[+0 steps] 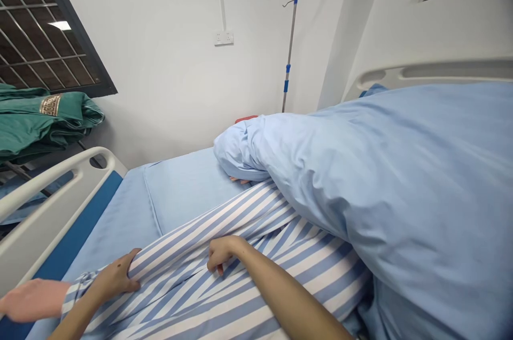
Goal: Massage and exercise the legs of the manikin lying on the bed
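Note:
My left hand [116,276] grips a fold of a blue-and-white striped hospital gown [192,281] at the lower left. My right hand [220,254] pinches the same gown nearer the middle, its fingers curled into the cloth. The gown covers a person lying on the bed. That person's hand [32,300] sticks out of a striped cuff beyond my left hand. A bunched light blue quilt [380,185] covers the right side and the far end, with toes [239,180] showing under its edge.
A white bed side rail [52,206] runs along the left, above a light blue sheet [180,190]. A white bed end panel [433,70] stands at the right. Behind are an IV pole [290,51], a wall socket [223,38], folded green cloth [44,126] and a barred window [44,30].

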Demonstrator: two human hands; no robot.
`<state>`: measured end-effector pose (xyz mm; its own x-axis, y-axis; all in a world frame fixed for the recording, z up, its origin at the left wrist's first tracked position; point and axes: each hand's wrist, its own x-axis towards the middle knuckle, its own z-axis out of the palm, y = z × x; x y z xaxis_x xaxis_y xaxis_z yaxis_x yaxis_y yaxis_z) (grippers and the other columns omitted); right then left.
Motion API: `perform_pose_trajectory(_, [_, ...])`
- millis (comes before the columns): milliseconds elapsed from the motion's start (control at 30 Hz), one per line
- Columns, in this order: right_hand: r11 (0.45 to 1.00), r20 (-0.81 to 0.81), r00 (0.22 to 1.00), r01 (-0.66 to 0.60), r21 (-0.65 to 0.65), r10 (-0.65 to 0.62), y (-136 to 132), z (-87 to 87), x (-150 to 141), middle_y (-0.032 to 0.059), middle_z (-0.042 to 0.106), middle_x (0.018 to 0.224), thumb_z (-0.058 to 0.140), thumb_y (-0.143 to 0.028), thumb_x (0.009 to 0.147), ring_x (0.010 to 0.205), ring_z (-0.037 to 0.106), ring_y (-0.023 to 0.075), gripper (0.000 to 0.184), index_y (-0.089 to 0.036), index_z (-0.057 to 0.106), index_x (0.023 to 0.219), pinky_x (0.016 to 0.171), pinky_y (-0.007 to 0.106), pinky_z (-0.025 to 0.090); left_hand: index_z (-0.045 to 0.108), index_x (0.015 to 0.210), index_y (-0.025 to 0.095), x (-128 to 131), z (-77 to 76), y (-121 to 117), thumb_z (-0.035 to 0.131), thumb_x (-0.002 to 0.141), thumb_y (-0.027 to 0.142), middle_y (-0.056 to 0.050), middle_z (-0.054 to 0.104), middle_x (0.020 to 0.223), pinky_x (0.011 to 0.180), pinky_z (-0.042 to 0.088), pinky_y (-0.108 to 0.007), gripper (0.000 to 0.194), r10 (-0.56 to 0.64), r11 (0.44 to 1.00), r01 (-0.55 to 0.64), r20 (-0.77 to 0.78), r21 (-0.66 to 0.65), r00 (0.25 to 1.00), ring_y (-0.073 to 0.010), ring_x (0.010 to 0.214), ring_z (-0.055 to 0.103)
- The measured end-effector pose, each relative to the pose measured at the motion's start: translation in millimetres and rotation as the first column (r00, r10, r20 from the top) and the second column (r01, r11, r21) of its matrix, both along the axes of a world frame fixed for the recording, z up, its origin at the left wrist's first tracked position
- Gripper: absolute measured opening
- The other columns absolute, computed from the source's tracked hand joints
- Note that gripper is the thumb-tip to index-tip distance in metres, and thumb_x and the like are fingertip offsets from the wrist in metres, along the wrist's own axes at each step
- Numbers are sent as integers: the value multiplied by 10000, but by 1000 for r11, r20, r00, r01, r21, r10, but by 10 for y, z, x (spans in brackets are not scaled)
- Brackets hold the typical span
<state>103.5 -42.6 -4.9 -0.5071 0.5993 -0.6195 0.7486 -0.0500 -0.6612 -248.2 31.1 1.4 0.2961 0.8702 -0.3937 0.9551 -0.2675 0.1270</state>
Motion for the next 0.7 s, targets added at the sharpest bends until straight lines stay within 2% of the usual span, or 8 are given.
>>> perform_pose_trajectory(167, [999,-2,1000,-19,-27,19,20,-35,7,-14,633,617,583,-325,572,443,417,71,180,-169,624,651,394,191,314,299,1331,204,-109,17,-46,505,582,386,-104,513,1238,807,429,-357,798,-2,999,5,-77,42,997,-276,1003,535])
perform_pose_trajectory(300, [996,-5,1000,-16,-85,16,22,-48,-9,-17,622,598,611,-328,576,416,403,65,188,-164,613,667,380,188,310,389,1275,174,-188,24,-112,447,564,262,-115,538,1217,816,418,-368,719,18,991,6,-176,135,984,-284,984,553])
perform_pose_trajectory(433, [988,-14,1000,-11,-152,9,27,-93,-40,-21,614,583,637,-332,582,399,389,56,204,-156,604,678,368,180,296,444,1230,186,-197,97,-129,431,553,237,-114,576,1161,769,426,-386,679,35,980,11,-220,201,975,-304,966,558])
perform_pose_trajectory(533, [983,-22,1000,-16,-182,12,18,-93,-57,-20,620,590,649,-327,584,387,367,46,203,-152,596,670,368,174,281,464,1203,196,-166,313,-84,430,568,250,-121,595,1119,744,424,-383,638,14,969,42,-223,243,975,-311,959,558])
perform_pose_trajectory(700, [984,1,999,52,-168,-53,-6,-17,-47,-11,613,577,624,-288,609,384,397,59,177,-140,592,700,377,184,302,525,1093,215,-50,922,-8,440,585,271,-114,629,1017,697,409,-355,518,-37,941,116,-244,319,969,-300,863,581])
